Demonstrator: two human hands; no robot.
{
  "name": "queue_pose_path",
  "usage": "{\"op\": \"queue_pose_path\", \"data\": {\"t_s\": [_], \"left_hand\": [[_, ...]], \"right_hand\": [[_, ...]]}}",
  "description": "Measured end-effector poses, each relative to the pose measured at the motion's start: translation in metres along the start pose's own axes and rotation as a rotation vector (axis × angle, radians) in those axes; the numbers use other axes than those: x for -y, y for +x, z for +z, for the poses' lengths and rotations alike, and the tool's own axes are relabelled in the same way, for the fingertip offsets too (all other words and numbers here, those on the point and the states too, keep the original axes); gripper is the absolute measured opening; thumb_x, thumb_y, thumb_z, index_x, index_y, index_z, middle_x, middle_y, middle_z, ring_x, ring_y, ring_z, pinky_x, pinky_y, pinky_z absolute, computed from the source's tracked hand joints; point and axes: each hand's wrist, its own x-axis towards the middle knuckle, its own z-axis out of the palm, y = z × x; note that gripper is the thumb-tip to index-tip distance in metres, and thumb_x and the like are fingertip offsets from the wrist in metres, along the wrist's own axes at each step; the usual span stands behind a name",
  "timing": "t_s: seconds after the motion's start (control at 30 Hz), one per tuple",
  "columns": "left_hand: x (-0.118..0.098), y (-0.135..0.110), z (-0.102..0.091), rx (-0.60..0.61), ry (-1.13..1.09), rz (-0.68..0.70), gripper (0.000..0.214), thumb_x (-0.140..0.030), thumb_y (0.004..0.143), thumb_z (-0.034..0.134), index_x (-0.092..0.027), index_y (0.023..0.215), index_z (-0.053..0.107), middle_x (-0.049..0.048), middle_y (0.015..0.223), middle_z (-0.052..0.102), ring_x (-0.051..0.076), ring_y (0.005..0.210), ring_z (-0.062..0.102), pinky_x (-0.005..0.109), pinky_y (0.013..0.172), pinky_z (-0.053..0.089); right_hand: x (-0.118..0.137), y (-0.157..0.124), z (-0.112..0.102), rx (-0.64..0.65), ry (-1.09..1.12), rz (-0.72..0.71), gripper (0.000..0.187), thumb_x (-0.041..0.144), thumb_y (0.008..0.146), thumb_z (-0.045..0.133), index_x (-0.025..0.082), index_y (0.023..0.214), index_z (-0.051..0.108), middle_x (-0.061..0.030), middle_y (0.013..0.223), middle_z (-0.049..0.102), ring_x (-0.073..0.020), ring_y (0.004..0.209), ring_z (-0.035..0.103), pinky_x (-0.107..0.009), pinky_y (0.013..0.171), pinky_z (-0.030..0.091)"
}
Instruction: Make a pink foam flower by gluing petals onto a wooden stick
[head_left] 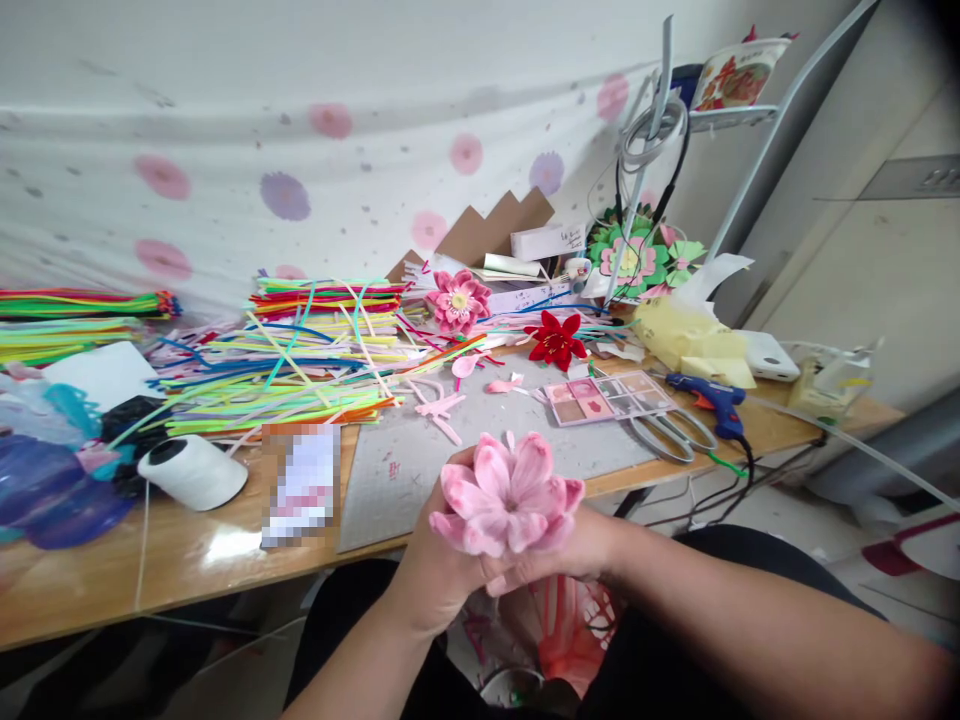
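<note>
A light wooden worktop (187,560) is set against a white cloth printed with pink and purple flowers (300,130). A grey cutting mat (420,450) is laid at its front edge, and a heap of many-coloured pipe cleaners (300,360) is piled behind it to the left. A white spool of thread (193,470) is laid on its side near the heap. A red fuzzy flower (556,340) is placed at the back. A pink eyeshadow palette (606,396), grey-handled scissors (671,432) and a blue glue gun (709,397) are ranged to the right of the mat, the scissors just beside the palette.
</note>
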Motion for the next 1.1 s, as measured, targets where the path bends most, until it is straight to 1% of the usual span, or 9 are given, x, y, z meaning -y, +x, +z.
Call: {"op": "queue_pose_path", "data": {"t_s": [0.07, 0.17, 0.3, 0.43, 0.6, 0.77, 0.87, 0.93, 1.1], "left_hand": [[0.004, 0.001, 0.002, -0.079, -0.112, -0.026, 0.057, -0.023, 0.061, 0.078, -0.022, 0.114, 0.056, 0.0063, 0.108, 0.065, 0.026, 0.101, 0.061, 0.039, 0.089, 0.048], [0.001, 0.008, 0.002, -0.193, -0.247, -0.058, 0.041, -0.029, 0.071, 0.070, -0.021, 0.109, 0.058, 0.0052, 0.096, 0.068, 0.023, 0.089, 0.064, 0.037, 0.078, 0.052], [-0.006, 0.018, -0.002, -0.334, -0.280, 0.065, 0.041, -0.024, 0.073, 0.069, -0.024, 0.112, 0.056, 0.0048, 0.106, 0.066, 0.022, 0.103, 0.060, 0.036, 0.085, 0.049], [-0.006, 0.018, -0.004, -0.246, -0.275, 0.052, 0.045, -0.021, 0.071, 0.070, -0.023, 0.114, 0.057, 0.0069, 0.116, 0.063, 0.024, 0.111, 0.056, 0.039, 0.093, 0.044], [-0.004, 0.012, -0.006, -0.054, -0.116, -0.068, 0.035, -0.025, 0.071, 0.070, -0.018, 0.105, 0.062, 0.0095, 0.102, 0.067, 0.027, 0.103, 0.060, 0.042, 0.090, 0.045], [-0.001, 0.004, -0.031, -0.151, 0.151, -0.077, 0.035, -0.027, 0.076, 0.066, -0.020, 0.109, 0.058, 0.0094, 0.110, 0.064, 0.023, 0.105, 0.058, 0.035, 0.086, 0.045], [0.000, -0.009, -0.049, -0.197, 0.362, -0.111, 0.013, -0.027, 0.079, 0.060, -0.017, 0.088, 0.063, 0.0045, 0.082, 0.066, 0.017, 0.079, 0.060, 0.027, 0.071, 0.045], [0.001, -0.017, -0.058, -0.179, 0.431, -0.133, 0.013, -0.027, 0.080, 0.058, -0.017, 0.073, 0.060, 0.0007, 0.065, 0.062, 0.014, 0.064, 0.057, 0.025, 0.063, 0.044], [0.003, -0.023, -0.070, -0.177, 0.410, -0.191, 0.017, -0.031, 0.078, 0.058, -0.017, 0.070, 0.060, -0.0006, 0.056, 0.061, 0.013, 0.053, 0.055, 0.024, 0.054, 0.043]], "right_hand": [[-0.001, 0.002, 0.004, -0.022, 0.180, -0.020, 0.043, 0.037, 0.057, 0.081, 0.018, 0.091, 0.064, 0.0018, 0.080, 0.063, -0.0130, 0.076, 0.060, -0.029, 0.079, 0.048], [-0.012, 0.007, 0.011, -0.110, 0.457, 0.033, 0.041, 0.033, 0.057, 0.082, 0.014, 0.085, 0.060, 0.0043, 0.064, 0.059, -0.0086, 0.058, 0.057, -0.025, 0.064, 0.046], [-0.024, 0.007, 0.017, -0.229, 0.476, 0.093, 0.034, 0.035, 0.064, 0.078, 0.014, 0.078, 0.056, 0.0029, 0.058, 0.060, -0.0092, 0.052, 0.057, -0.025, 0.058, 0.045], [-0.022, 0.004, 0.018, -0.345, 0.418, 0.049, 0.035, 0.042, 0.068, 0.074, 0.014, 0.072, 0.055, 0.0012, 0.056, 0.061, -0.0085, 0.050, 0.055, -0.023, 0.054, 0.042], [-0.019, 0.002, 0.009, -0.401, 0.356, 0.027, 0.035, 0.046, 0.072, 0.070, 0.013, 0.074, 0.060, -0.0006, 0.061, 0.062, -0.0089, 0.054, 0.056, -0.024, 0.056, 0.043], [-0.010, -0.005, -0.024, -0.489, 0.090, 0.046, 0.036, 0.049, 0.075, 0.065, 0.015, 0.085, 0.065, 0.0009, 0.063, 0.057, -0.0089, 0.053, 0.049, -0.023, 0.052, 0.040], [-0.003, -0.004, -0.050, -0.557, -0.161, 0.088, 0.037, 0.051, 0.074, 0.062, 0.016, 0.087, 0.068, 0.0013, 0.062, 0.051, -0.0094, 0.052, 0.043, -0.022, 0.048, 0.037], [-0.004, 0.003, -0.063, -0.583, -0.310, 0.084, 0.035, 0.049, 0.077, 0.059, 0.017, 0.086, 0.068, 0.0012, 0.062, 0.049, -0.0093, 0.049, 0.040, -0.023, 0.046, 0.034], [-0.015, 0.035, -0.066, -0.528, -0.467, 0.007, 0.027, 0.043, 0.081, 0.056, 0.018, 0.082, 0.066, -0.0002, 0.063, 0.053, -0.0124, 0.055, 0.045, -0.025, 0.053, 0.036]]}}
